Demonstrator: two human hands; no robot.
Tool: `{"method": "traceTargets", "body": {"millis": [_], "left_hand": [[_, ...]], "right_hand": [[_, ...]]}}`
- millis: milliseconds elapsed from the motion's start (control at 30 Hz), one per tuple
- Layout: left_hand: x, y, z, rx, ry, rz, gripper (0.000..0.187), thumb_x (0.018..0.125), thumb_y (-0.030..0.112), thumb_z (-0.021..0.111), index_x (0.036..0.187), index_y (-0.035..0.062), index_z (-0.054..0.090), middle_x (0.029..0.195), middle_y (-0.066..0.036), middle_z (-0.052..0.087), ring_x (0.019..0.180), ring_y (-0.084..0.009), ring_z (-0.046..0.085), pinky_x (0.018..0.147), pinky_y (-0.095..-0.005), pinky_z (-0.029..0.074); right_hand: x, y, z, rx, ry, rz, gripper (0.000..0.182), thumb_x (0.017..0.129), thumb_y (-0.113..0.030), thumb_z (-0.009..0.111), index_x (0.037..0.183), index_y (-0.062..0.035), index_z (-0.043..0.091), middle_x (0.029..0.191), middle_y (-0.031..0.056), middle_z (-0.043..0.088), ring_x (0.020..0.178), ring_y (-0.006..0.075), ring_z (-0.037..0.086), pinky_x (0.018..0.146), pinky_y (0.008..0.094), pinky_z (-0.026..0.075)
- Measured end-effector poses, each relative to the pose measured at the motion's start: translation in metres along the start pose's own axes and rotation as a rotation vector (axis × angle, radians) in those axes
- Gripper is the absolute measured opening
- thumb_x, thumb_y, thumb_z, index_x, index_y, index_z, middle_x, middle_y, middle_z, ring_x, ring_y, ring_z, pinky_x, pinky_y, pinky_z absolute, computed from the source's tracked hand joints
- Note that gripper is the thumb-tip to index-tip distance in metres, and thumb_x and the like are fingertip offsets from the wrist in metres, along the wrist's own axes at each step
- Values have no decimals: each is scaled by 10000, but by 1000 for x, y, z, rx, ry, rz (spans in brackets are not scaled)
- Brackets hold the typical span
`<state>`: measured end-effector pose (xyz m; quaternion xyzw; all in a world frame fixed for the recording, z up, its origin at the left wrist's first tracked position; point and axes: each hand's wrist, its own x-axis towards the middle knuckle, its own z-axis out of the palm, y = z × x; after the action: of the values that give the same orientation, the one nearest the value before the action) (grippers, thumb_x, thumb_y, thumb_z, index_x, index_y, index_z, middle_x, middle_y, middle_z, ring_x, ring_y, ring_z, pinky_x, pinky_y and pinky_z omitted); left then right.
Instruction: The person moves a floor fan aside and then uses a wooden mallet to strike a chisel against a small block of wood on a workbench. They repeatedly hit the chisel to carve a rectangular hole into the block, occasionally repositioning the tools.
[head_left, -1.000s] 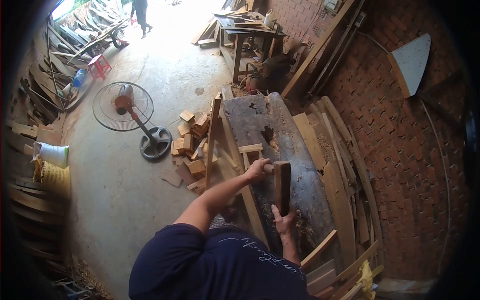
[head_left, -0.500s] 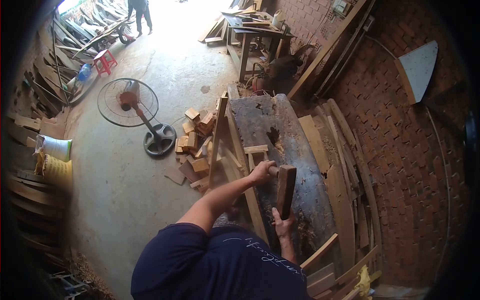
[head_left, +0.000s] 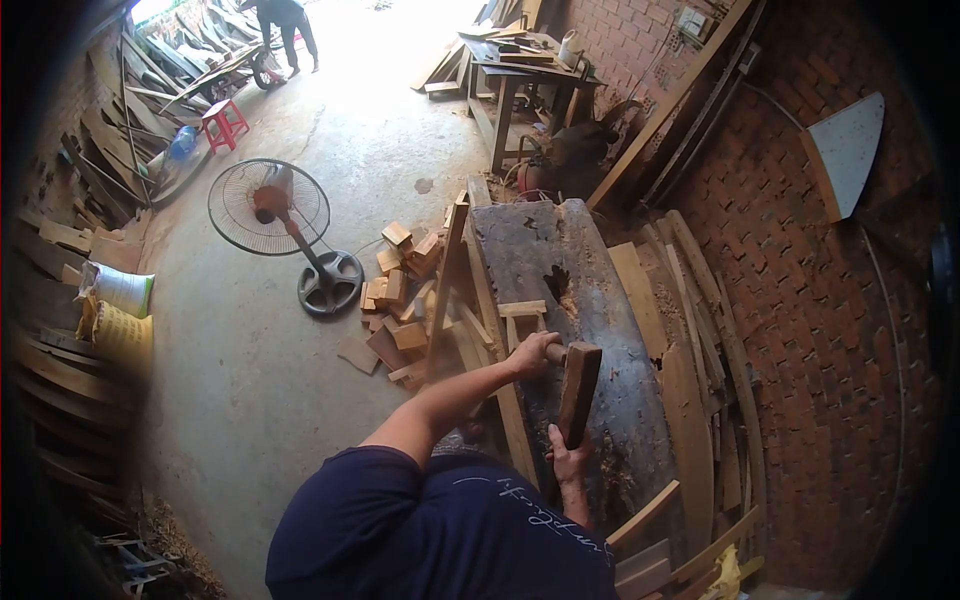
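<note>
My left hand (head_left: 532, 356) is closed around the short round handle of a wooden mallet (head_left: 579, 392). The mallet's dark, block-shaped head slants down toward my body. At the lower end of that head is my right hand (head_left: 570, 463), thumb on the left side and fingers mostly hidden behind the wood. Both hands are over a worn, thick wooden workbench (head_left: 625, 385) with a ragged hole in its top. Just beyond my left hand, a small joined wooden frame (head_left: 522, 309) rests at the bench's left edge.
Wood blocks (head_left: 395, 290) lie heaped on the floor left of the bench, near a standing fan (head_left: 268, 206). Long boards (head_left: 690, 430) lean along the right side by the brick wall. Farther off are a cluttered table (head_left: 525, 65), a red stool (head_left: 224, 124) and another person (head_left: 285, 25).
The whole view has shifted slightly right and down. My hands and the mallet keep about the same position over the bench. The person far off leans over more.
</note>
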<state>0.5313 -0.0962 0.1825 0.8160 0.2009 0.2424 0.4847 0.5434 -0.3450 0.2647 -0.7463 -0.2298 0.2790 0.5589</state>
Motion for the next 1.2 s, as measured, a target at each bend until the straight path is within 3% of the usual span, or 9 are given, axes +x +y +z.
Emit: {"method": "traceTargets", "body": {"millis": [233,400,500,767,867,933,1033,1100,1200], "left_hand": [[0,9,-4,40,-8,-16,333,677,91,724,987,42,613,948,-185,632,978,-389,611,820,-444,480],[5,15,-1,47,-30,-33,303,699,121,742,965,49,617,953,-190,635,989,-404,601,836,-464,476],[9,21,4,97,-12,-16,284,713,158,760,943,65,624,938,-186,647,962,-412,611,821,-482,483],[15,35,1,79,-115,-60,309,715,175,768,946,73,591,970,-177,630,1012,-395,594,841,-482,463],[19,32,3,143,-25,11,279,712,193,788,910,74,631,891,-182,665,904,-403,639,777,-479,503],[25,24,6,81,-102,-70,333,728,204,782,983,74,612,957,-173,657,977,-398,622,822,-460,490],[39,20,-7,-37,-151,-149,382,735,210,787,1058,73,637,994,-173,686,992,-360,655,825,-422,508],[48,21,-20,-82,-194,-250,446,754,207,794,1141,55,635,1017,-139,702,1002,-248,673,866,-359,511],[57,4,-26,-245,-184,-175,465,759,215,791,1163,53,626,1042,-143,696,1013,-254,668,872,-365,509]], "right_hand": [[-3,6,-4,12,14,-19,286,841,-216,759,955,5,617,760,49,636,603,109,611,473,271,505],[-19,-5,-5,32,225,-259,294,837,-249,766,925,-15,610,722,33,598,563,113,585,478,277,473],[-10,1,-14,-100,53,56,335,839,-259,766,983,-4,604,784,41,604,574,106,579,476,265,480],[-10,-2,-20,94,129,-47,369,848,-265,759,1041,7,600,829,45,608,588,105,583,484,251,527],[0,4,-16,141,151,-103,370,844,-263,763,1040,6,601,826,52,613,600,109,589,480,251,525],[10,-1,-13,0,56,95,364,840,-258,767,1027,7,601,802,45,607,599,108,589,476,252,524],[12,-7,-13,28,22,57,360,838,-253,770,1022,5,600,787,38,600,597,108,588,471,255,525],[11,-13,-10,20,27,29,314,843,-235,765,984,-4,605,745,30,592,556,103,573,453,249,506],[6,-11,-12,3,9,43,323,843,-243,770,990,-7,605,759,29,596,566,103,576,457,247,505]]}}
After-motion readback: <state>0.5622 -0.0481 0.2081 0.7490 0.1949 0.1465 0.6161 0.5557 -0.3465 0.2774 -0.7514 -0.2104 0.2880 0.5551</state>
